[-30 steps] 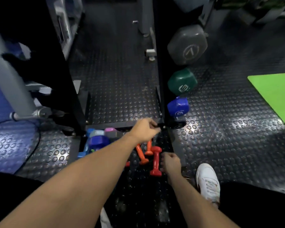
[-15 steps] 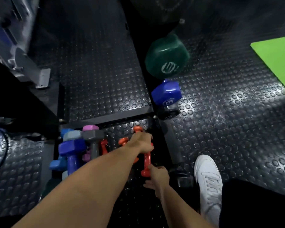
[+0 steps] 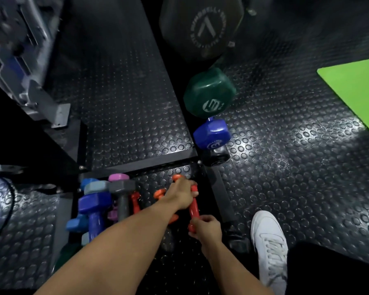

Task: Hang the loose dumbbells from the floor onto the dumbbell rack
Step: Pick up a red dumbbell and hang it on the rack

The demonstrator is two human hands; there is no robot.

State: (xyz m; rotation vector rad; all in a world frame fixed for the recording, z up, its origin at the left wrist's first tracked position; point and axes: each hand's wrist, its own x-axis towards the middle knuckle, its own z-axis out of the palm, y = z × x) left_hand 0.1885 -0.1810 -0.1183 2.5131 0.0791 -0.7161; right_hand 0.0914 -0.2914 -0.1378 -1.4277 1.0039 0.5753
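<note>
While we crouch over the studded rubber floor (image 3: pixel 285 177), our left hand (image 3: pixel 180 195) curls round the far end of a red dumbbell (image 3: pixel 193 208), and our right hand (image 3: pixel 206 227) pinches its near end. This red dumbbell lies on the floor just left of the rack's black base rail (image 3: pixel 218 192). Orange dumbbells (image 3: pixel 159 193) lie partly under our left hand. Further left, a cluster sits by the floor's raised black step (image 3: pixel 136 162): a grey dumbbell (image 3: pixel 122 194), a blue dumbbell (image 3: pixel 94 206) and a pink one (image 3: pixel 118 177). On the rack hang a blue dumbbell head (image 3: pixel 211 135), a green one (image 3: pixel 209 92) and a large dark one (image 3: pixel 200 26). Our white shoe (image 3: pixel 268 248) stands right of the rail; a green mat (image 3: pixel 354 90) lies at the floor's right edge.
</note>
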